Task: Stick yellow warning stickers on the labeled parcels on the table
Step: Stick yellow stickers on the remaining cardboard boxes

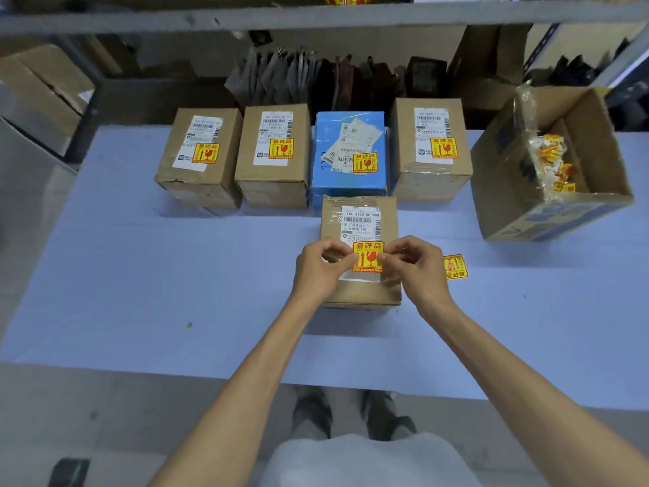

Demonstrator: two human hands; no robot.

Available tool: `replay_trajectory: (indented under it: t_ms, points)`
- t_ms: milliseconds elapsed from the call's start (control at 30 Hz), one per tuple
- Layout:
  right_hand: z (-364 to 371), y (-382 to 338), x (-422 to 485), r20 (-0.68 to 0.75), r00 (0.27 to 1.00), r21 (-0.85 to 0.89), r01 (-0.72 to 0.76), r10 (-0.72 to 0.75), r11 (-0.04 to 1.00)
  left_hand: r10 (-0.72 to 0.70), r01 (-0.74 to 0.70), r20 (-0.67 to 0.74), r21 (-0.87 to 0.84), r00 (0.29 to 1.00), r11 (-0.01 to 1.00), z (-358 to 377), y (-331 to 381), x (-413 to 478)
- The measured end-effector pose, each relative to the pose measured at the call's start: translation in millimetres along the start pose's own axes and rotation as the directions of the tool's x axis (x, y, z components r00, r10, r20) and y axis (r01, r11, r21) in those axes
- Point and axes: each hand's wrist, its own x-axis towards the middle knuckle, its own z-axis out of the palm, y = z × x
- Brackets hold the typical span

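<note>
Yellow sticker [367, 257] pinched over near parcel [361, 286].
Held at its edges by left hand [321, 272] and right hand [416, 267] grips.

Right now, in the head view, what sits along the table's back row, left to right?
Far-left brown parcel → second brown parcel → blue parcel → right brown parcel → open carton of sticker scraps.
</note>
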Motion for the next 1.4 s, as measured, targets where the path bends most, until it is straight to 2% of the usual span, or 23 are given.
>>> replay_trajectory:
  t_ms: [133, 300, 400, 500, 600, 1000, 1233, 1400]
  points:
    - [-3.4, 0.6, -6.7, -0.011, 1.000, -0.033, 0.029, -0.029, 0.999, -0.036, 0.036, 0.011, 0.034, 0.999, 0.999, 1.5, 3.3, -0.8]
    - [-5.5, 1.6, -4.4, -0.039, 0.999, -0.025, -0.020, 0.019, 0.999, -0.062, 0.063, -0.017, 0.057, 0.998, 0.996, 7.2, 3.1, -5.0]
    - [-6.7, 4.6, -1.6, -0.075, 0.996, -0.060, -0.044, 0.040, 0.997, -0.096, 0.094, 0.020, 0.085, 0.995, 0.992, 8.4, 3.8, -4.9]
    - [-8.2, 7.0, -2.5, -0.069, 0.996, -0.059, -0.064, 0.060, 0.996, -0.071, 0.065, 0.042, 0.136, 0.997, 0.989, 8.7, 2.4, -2.6]
    - [-6.5, 8.2, -1.5, -0.081, 0.996, -0.074, -0.052, 0.046, 0.996, -0.044, 0.043, 0.002, 0.173, 0.999, 0.984, 10.7, 0.7, 0.0]
    - [0.2, 10.2, 2.9, -0.101, 0.995, -0.218, -0.003, -0.020, 0.976, -0.078, 0.088, -0.043, 0.317, 0.996, 0.944, 18.3, 1.7, 9.2]
    - [3.5, 13.1, 6.6, -0.094, 0.993, -0.362, 0.029, -0.068, 0.932, -0.096, 0.107, -0.047, 0.357, 0.994, 0.928, 18.4, 1.2, 11.4]
    - [8.9, 16.0, 4.1, -0.087, 0.981, -0.512, 0.104, -0.172, 0.853, -0.050, 0.061, -0.037, 0.436, 0.998, 0.898, 10.9, 3.8, 10.4]
